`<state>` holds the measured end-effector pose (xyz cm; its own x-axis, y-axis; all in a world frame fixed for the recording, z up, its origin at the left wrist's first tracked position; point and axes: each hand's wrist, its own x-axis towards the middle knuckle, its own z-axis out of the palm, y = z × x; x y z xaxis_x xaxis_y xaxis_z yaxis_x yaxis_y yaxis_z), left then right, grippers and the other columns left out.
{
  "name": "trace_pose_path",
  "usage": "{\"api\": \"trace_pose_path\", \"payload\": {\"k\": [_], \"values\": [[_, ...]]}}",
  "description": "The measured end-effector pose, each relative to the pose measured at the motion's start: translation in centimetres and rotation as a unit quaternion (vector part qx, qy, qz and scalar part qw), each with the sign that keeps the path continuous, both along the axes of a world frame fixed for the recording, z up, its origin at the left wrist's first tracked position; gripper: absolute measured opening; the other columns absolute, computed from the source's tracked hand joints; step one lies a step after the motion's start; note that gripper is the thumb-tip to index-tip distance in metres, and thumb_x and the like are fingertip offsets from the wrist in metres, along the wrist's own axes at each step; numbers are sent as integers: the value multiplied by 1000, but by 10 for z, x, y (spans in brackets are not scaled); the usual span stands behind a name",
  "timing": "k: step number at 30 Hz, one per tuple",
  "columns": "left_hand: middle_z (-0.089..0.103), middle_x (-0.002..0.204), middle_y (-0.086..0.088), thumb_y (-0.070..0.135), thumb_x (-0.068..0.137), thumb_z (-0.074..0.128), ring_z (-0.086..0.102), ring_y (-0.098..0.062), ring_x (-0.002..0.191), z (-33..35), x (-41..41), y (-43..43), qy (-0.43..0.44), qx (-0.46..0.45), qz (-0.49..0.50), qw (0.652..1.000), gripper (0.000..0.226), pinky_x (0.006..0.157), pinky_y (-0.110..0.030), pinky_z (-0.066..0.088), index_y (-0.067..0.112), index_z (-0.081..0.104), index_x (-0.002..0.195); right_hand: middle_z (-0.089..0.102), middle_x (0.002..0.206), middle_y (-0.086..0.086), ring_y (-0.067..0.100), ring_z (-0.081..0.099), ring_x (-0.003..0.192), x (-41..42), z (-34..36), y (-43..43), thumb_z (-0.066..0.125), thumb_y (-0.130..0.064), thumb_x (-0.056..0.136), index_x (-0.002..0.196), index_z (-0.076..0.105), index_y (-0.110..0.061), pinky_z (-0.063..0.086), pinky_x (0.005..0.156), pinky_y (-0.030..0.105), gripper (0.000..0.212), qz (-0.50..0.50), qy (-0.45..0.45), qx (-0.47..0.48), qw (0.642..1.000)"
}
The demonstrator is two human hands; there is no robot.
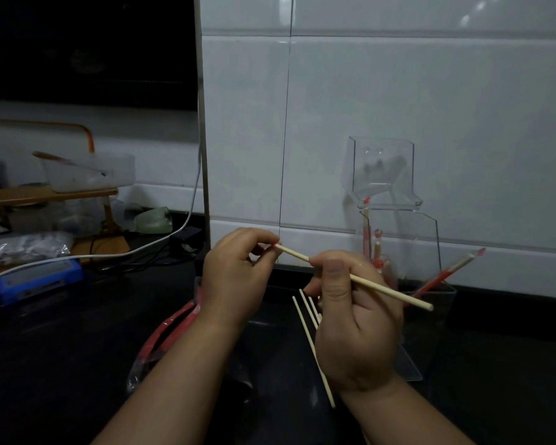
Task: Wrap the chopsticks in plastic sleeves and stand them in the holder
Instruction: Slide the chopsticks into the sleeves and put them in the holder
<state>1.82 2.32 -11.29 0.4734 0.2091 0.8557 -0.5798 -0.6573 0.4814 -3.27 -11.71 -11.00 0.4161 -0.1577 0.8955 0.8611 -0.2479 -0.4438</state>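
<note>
We see our right hand (pixel 357 329) curled round a bare chopstick (pixel 382 289), thumb on top and fingers folded beneath, so that the stick runs slantwise from upper left to lower right above the dark worktop (pixel 61 364). Our left hand (pixel 235 277) has its fingers bent in, and thumb and forefinger pinch the stick's left tip. A speck of red shows at that tip, and we cannot tell what it is.

Under the right hand lie several bare chopsticks (pixel 305 319), side by side on the worktop and partly hidden by the hand. Under the left forearm lies a bunch of red sleeves (pixel 164 332).

To the right, against the white tiled wall (pixel 398 91), stands the clear holder (pixel 427 329). Inside it are wrapped chopsticks (pixel 366 236), some close to upright at its left side; one (pixel 443 274) leans out towards the right, its red-tipped end above the rim.

Far left, well apart from the hands, sit a blue device (pixel 36 277) and a white cable (pixel 174 239) that trails across the worktop.
</note>
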Motion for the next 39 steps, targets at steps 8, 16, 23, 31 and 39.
{"api": "trace_pose_path", "payload": {"k": [8,16,23,31,39], "values": [[68,81,11,28,79,64,60,-12,72,-1,-1,1,-30,56,25,998,13,64,-38,53,20,74,83,65,73,-16,2,64,70,4,2,6,49,-39,96,92,64,-38,45,64,11,16,58,85,-22,994],[68,79,9,23,77,73,58,-13,71,0,0,2,-26,67,51,996,6,64,-36,51,20,73,81,60,72,-1,12,54,63,-4,3,-2,33,-42,97,93,61,-27,42,59,23,32,103,41,72,991],[69,79,10,34,81,62,58,-13,72,2,-1,2,-44,75,49,995,17,68,-30,43,20,72,81,68,81,-13,5,64,75,3,0,5,46,-46,92,106,66,-35,47,70,17,27,106,135,9,985],[70,80,9,28,79,67,61,-16,76,1,0,2,-29,90,57,994,10,68,-28,42,20,73,81,69,80,-5,9,63,71,-3,3,5,40,-40,96,99,69,-31,50,67,19,31,139,121,38,982],[71,82,8,33,81,61,61,-16,78,1,-3,0,-30,118,39,992,18,68,-31,45,20,74,83,66,71,-8,2,57,61,9,2,1,58,-22,96,77,62,-28,41,56,11,20,68,216,-4,974]]}}
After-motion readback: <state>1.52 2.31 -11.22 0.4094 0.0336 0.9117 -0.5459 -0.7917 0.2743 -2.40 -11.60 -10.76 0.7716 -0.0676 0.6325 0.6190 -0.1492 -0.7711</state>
